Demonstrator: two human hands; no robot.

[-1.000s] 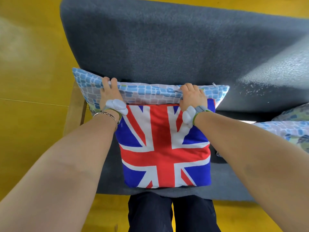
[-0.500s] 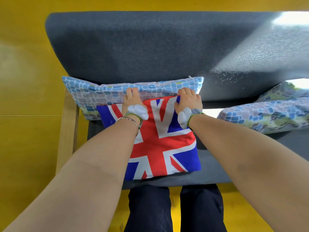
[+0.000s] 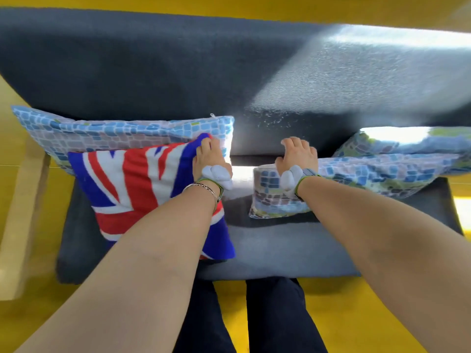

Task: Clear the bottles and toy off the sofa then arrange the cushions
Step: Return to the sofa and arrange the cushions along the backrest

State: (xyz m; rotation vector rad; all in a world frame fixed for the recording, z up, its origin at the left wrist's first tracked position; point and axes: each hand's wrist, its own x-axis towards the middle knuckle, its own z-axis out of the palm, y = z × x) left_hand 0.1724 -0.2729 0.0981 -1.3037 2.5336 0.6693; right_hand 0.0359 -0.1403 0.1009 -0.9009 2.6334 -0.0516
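Note:
A Union Jack cushion (image 3: pixel 132 184) leans against a blue mosaic cushion (image 3: pixel 107 131) at the left end of the dark grey sofa (image 3: pixel 153 67). My left hand (image 3: pixel 210 159) grips the flag cushion's top right corner. A second mosaic cushion (image 3: pixel 377 171) lies flat on the right part of the seat. My right hand (image 3: pixel 297 155) rests on that cushion's left end, fingers curled over its far edge. No bottles or toy are in view.
A light wooden armrest (image 3: pixel 23 200) runs down the sofa's left side. Yellow floor (image 3: pixel 356 314) surrounds the sofa, and my dark-trousered legs (image 3: pixel 270 314) stand at the seat's front edge. A sunlit patch falls across the backrest's right half.
My right hand let go of the flag cushion and moved right onto the second mosaic cushion. My left hand slid to the flag cushion's top right corner. The view shifted right.

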